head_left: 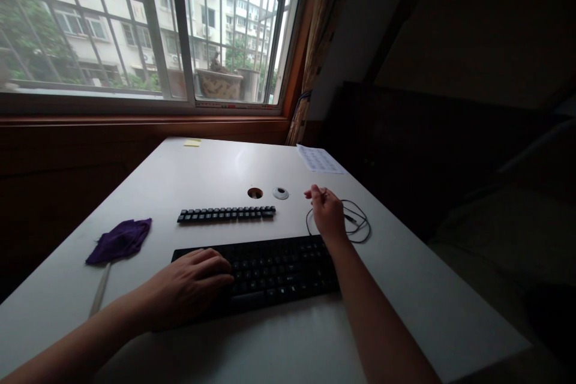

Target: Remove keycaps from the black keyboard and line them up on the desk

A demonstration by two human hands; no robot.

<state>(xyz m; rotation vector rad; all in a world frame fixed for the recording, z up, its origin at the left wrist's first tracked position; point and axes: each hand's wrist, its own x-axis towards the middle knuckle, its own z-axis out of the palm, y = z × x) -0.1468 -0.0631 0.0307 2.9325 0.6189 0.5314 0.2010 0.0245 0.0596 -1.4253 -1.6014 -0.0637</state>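
A black keyboard (279,273) lies across the near middle of the white desk. My left hand (198,276) rests over its left end, palm down, with the fingers stretched out flat on the keys. Raised above the keyboard's right end, my right hand (327,213) is closed, its thumb and fingers curled together. Anything pinched in it is too small or hidden to make out. Behind the keyboard, two rows of loose black keycaps (227,214) stand lined up on the desk. A thin black cable (360,222) lies coiled beside my right hand.
On the left lies a purple cloth (120,241) with a pale stick (99,291) reaching out from under it. A round hole (255,193) and a grey ring (281,193) are behind the keycaps. Printed paper (320,159) and a yellow note (192,143) lie along the far edge.
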